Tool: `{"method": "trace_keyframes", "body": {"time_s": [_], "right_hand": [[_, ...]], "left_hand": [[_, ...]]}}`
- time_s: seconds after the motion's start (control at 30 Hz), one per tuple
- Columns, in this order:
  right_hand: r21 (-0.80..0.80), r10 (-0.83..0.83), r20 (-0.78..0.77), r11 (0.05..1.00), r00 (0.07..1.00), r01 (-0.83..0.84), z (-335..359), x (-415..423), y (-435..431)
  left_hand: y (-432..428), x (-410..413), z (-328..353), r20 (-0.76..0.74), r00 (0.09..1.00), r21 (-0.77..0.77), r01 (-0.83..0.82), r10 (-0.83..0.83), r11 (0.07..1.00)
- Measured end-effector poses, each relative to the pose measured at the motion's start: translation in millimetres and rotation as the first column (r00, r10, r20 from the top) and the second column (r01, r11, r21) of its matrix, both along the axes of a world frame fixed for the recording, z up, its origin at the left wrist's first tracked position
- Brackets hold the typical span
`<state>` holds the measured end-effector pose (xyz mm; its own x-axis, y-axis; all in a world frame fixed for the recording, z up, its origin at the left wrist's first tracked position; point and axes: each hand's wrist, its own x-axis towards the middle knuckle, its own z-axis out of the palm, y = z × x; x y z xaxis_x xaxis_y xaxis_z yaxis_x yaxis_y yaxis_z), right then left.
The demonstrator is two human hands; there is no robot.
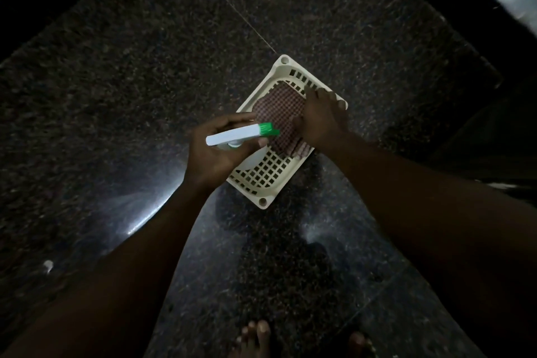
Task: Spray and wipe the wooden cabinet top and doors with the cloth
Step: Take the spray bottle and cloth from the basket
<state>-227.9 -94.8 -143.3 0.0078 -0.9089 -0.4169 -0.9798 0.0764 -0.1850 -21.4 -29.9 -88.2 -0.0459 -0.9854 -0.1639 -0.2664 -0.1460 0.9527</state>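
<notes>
Left hand [215,151] grip clenched round white spray bottle [238,134], green nozzle over basket. Right hand [322,119] grip released, fingers spread flat on checked cloth [279,110], tips reaching rim. Cloth lay inside cream lattice basket [263,201] on dark speckled floor [145,67].

Cream basket [263,180], brown-checked cloth [280,113]

A white, green-nozzled spray bottle [232,135] is held by the left hand [209,160]; a brown checked cloth [279,107] in a cream perforated plastic basket [255,177] is touched by the right hand [322,119].
</notes>
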Motion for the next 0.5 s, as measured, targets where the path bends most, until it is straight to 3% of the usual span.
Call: {"method": "trace_keyframes", "body": {"time_s": [0.07, 0.13, 0.23, 0.33, 0.4, 0.5], "right_hand": [[-0.050, -0.010, 0.027, 0.999, 1.000, 0.012, -1.7, -1.7, 0.4], [-0.072, -0.058, 0.178, 0.995, 0.982, 0.072, -2.6, -2.2, 3.1], [0.027, -0.188, 0.417, 0.980, 0.889, 0.195, 1.8, -3.5, 9.1], [0.173, -0.366, 0.538, 0.929, 0.759, 0.326, 8.3, -5.5, 17.1], [0.344, -0.547, 0.607, 0.835, 0.577, 0.430, 13.9, -6.4, 21.7], [0.567, -0.726, 0.658, 0.652, 0.199, 0.503, 29.5, -14.0, 29.7]], "left_hand": [[-5.1, -2.6, -1.1, 0.006, 0.999, -0.022, 0.054, -0.054, 0.998], [-11.5, -6.9, 2.2, 0.018, 0.992, -0.041, 0.123, -0.123, 0.992], [-15.5, -17.3, 6.0, 0.011, 0.987, -0.097, 0.162, -0.161, 0.982], [-14.6, -29.8, 6.6, 0.015, 0.991, -0.128, 0.132, -0.131, 0.983], [-12.6, -34.8, 10.0, 0.007, 0.995, -0.082, 0.097, -0.097, 0.992], [-8.4, -37.4, 19.3, -0.033, 0.992, -0.025, 0.122, -0.122, 0.992]]}}
